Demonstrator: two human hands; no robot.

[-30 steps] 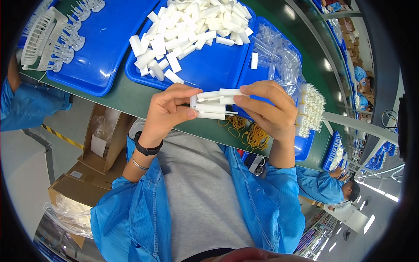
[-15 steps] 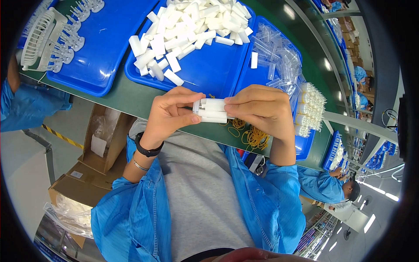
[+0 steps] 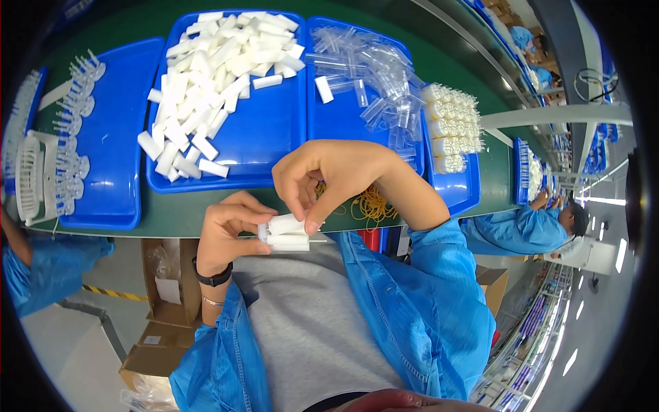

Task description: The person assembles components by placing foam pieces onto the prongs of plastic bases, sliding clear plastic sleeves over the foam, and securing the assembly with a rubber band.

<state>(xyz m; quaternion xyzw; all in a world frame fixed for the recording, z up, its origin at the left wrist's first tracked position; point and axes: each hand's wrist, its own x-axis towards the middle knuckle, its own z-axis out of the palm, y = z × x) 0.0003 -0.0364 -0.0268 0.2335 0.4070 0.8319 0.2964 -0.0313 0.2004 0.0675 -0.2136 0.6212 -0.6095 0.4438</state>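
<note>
My left hand (image 3: 225,230) grips a pale plastic base (image 3: 263,232) between thumb and fingers, in front of my chest at the table's near edge. White sponge-like blocks (image 3: 288,242) sit side by side against that base, and a thin pin sticks out to the right beside them. My right hand (image 3: 336,175) reaches over from the right, its thumb and forefinger pinching the right end of the upper white block (image 3: 285,224). Yellow rubber bands (image 3: 373,206) lie on the table behind my right hand, partly hidden by it.
A blue tray (image 3: 268,147) holds a heap of white blocks. To its right, another carries clear plastic tubes (image 3: 388,72), followed by banded white bundles (image 3: 452,127). Pronged plastic bases (image 3: 74,161) line the left tray. Co-workers in blue (image 3: 518,230) sit at both sides; cardboard boxes (image 3: 168,285) stand below.
Both hands have moved left and nearer to me with the base and its blocks. My right hand has turned, now pinching the upper block from above. The view has swung round.
</note>
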